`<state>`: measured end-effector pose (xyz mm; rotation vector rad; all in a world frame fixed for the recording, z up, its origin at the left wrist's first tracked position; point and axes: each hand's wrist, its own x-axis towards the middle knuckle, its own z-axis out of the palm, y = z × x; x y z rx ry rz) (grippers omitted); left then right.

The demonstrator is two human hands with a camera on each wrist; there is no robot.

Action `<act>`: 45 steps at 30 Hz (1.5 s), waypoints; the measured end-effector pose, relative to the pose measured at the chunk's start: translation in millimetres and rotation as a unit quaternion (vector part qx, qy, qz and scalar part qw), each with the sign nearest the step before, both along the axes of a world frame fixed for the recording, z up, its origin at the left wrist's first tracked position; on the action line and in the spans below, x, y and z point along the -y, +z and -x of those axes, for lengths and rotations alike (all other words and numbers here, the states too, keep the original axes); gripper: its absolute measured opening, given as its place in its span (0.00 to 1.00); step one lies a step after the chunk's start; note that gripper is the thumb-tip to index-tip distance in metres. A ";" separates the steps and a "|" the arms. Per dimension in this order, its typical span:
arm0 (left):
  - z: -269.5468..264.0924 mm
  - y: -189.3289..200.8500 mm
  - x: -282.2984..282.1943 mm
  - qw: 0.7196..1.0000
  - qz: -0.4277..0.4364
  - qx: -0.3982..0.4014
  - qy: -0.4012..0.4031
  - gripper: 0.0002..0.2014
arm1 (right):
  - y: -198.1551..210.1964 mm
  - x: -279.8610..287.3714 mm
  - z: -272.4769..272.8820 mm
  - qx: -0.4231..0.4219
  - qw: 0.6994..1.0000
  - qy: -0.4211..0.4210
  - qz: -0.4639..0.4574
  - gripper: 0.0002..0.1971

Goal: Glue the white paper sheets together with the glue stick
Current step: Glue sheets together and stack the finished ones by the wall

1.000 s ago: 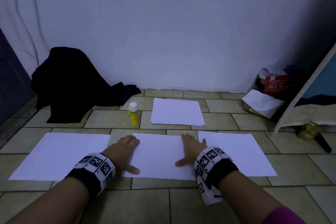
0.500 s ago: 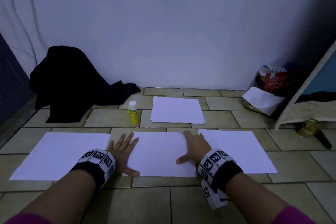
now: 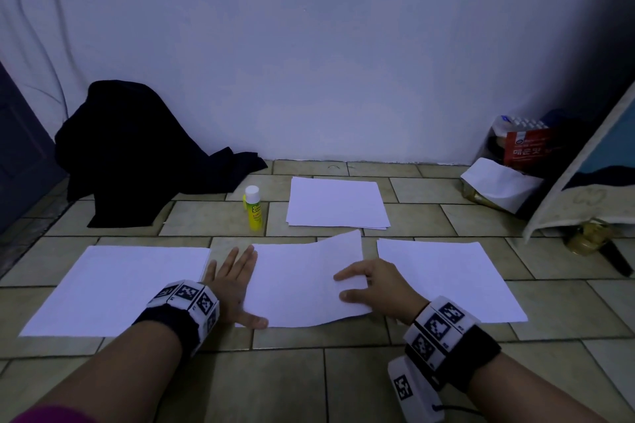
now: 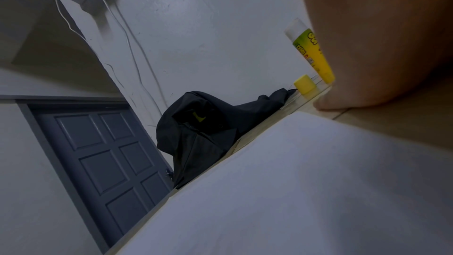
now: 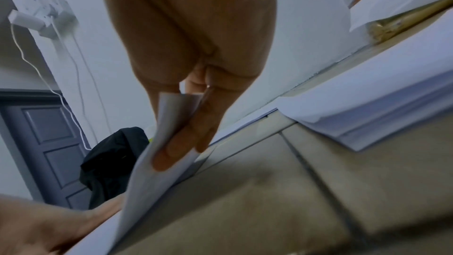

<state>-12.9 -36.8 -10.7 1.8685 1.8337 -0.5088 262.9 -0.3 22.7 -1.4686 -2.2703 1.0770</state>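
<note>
**Q:** Hands first: what are they doing?

**A:** The left hand (image 3: 231, 280) lies flat on the tiled floor (image 3: 343, 381) at the left edge of the middle sheet (image 3: 295, 285), fingers straight and spread, thumb stretched along the sheet's near left corner. The right hand (image 3: 376, 287) has the sheet's right side raised off the floor. In the right wrist view its fingers (image 5: 186, 141) lie under the lifted paper with the thumb on the other face, so it is pinching the sheet.

**Q:** Where are the other papers?

**A:** A left sheet (image 3: 120, 288) lies flat just beside the left hand, and a right sheet (image 3: 446, 282) lies flat to the right of the raised edge. Farther away, near the wall, sits a small stack of sheets (image 3: 336, 203).

**Q:** And the glue stick?

**A:** The glue stick (image 3: 253, 209) stands upright on the floor, just left of the far stack and beyond the left hand, touched by neither hand. It carries a white cap; the left wrist view shows a separate yellow cap (image 4: 305, 84) on the floor just beside it.

**Q:** Anything else around?

**A:** A black cloth heap (image 3: 137, 154) lies against the wall at far left, with a grey door (image 4: 98, 162) beyond it. A red carton (image 3: 529, 146) sits at far right.
</note>
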 end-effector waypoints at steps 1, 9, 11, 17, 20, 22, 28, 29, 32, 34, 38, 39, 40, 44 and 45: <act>-0.5 0.4 0.7 1.000 -0.002 0.003 0.004 0.64 | 1.8 -1.6 -1.9 -0.001 1.000 0.005 -0.005 0.15; -0.3 -4.7 -1.2 1.000 -0.006 0.004 0.018 0.61 | 28.6 -25.5 -29.8 -0.081 0.996 -0.014 -0.043 0.14; -0.8 -4.5 -1.6 1.000 -0.005 0.000 0.017 0.61 | 34.3 -37.0 -33.4 -0.119 0.991 -0.043 -0.054 0.14; -4.0 -2.0 -5.5 1.000 0.009 -0.021 0.019 0.60 | 34.2 -96.4 -23.6 -0.114 0.980 -0.117 -0.113 0.15; -4.1 -0.6 -7.1 0.999 0.025 -0.026 0.020 0.60 | 24.7 -123.2 -13.4 -0.094 0.978 -0.163 -0.086 0.15; -4.1 0.3 -7.3 0.999 0.026 -0.029 0.017 0.60 | 17.2 -136.1 -6.6 -0.087 0.976 -0.193 -0.051 0.14; -4.4 0.7 -6.7 0.999 0.023 -0.027 0.014 0.66 | 4.2 -160.5 5.7 0.027 0.980 -0.184 -0.072 0.21; -4.1 0.6 -7.0 0.999 0.024 -0.027 0.013 0.67 | 3.2 -163.0 6.5 0.048 0.980 -0.180 -0.074 0.23; -3.0 0.8 -8.1 0.999 0.027 -0.020 0.011 0.67 | 1.3 -170.9 6.5 0.110 0.980 -0.153 -0.058 0.26; -1.8 1.3 -8.0 0.999 0.029 -0.014 0.012 0.65 | 0.4 -175.4 6.2 0.134 0.982 -0.130 -0.043 0.27; -0.8 2.0 -7.3 1.000 0.021 -0.012 0.008 0.60 | -0.5 -181.4 7.1 0.156 0.980 -0.113 -0.046 0.27; -0.3 1.3 -7.3 1.000 0.023 -0.011 0.006 0.60 | -1.1 -182.9 6.9 0.161 0.979 -0.112 -0.045 0.28; -0.4 1.5 -7.5 1.000 0.025 -0.009 0.005 0.61 | -0.9 -183.5 6.8 0.170 0.978 -0.110 -0.043 0.28; 2.6 -0.4 -9.6 0.999 0.041 -0.010 -0.002 0.70 | -0.7 -182.9 8.2 0.249 0.965 -0.079 -0.023 0.30; 2.9 -0.7 -10.1 0.999 0.042 -0.009 -0.002 0.70 | 0.2 -181.1 8.8 0.273 0.959 -0.078 -0.024 0.30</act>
